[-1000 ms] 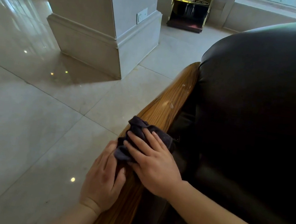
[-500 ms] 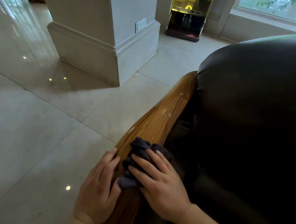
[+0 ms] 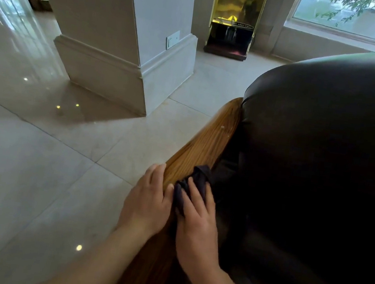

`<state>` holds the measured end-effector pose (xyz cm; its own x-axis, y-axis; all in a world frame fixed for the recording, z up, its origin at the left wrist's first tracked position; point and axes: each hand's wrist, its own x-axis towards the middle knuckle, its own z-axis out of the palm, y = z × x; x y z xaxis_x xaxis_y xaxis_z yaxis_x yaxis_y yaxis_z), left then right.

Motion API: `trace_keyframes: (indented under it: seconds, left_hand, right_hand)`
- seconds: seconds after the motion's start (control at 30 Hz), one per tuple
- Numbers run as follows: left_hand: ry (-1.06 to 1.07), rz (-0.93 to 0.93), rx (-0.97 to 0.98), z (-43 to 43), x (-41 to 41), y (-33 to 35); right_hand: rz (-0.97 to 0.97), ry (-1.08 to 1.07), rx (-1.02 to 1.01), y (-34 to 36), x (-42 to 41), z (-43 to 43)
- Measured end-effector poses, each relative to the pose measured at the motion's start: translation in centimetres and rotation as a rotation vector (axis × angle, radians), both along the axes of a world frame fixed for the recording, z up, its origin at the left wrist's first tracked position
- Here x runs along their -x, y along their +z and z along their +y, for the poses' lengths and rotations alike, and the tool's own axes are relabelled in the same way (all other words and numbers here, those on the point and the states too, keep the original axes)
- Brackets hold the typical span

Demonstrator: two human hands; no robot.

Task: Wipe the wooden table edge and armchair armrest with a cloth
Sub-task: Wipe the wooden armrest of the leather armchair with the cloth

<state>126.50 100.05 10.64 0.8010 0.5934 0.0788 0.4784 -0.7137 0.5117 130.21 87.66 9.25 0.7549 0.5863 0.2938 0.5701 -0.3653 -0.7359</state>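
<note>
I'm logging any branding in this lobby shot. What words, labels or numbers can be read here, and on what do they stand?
None can be read.
Brass-coloured machine by the window: a dark oval label with pale lettering, too small and blurred to read.
Wall plate on the pillar: no text visible.
Cloth, wooden armrest, dark leather cushion: no markings.

cloth [image 3: 191, 185] partly under hand [image 3: 197, 224], armrest [image 3: 202, 148] cut off
</note>
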Motion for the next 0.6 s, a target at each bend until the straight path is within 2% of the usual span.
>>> trace_keyframes:
  seconds: [0.1,0.2,0.3,0.37,0.5,0.6]
  left_hand:
    - [0.034,0.042,-0.067,0.2,-0.5,-0.4]
    - [0.041,0.031,-0.055,0.1,-0.2,-0.5]
    - [0.047,-0.011,-0.014,0.2,-0.4,-0.2]
    - [0.054,-0.045,0.015,0.1,-0.2,-0.2]
    - [0.059,-0.057,0.034,0.2,-0.2,-0.1]
    - [0.074,-0.064,0.024,0.1,-0.2,0.1]
  right_hand:
    - [0.012,-0.014,0.038,-0.3,-0.1,-1.1]
    - [0.063,-0.143,0.059,0.3,-2.5,0.3]
    - [0.017,-0.193,0.161,1.8,-5.3,2.0]
    - [-0.088,-0.133,0.300,2.2,-5.9,2.1]
    - [-0.376,0.212,0.498,2.2,-7.9,0.3]
    - [-0.360,0.153,0.609,3.0,-12.2,1.2]
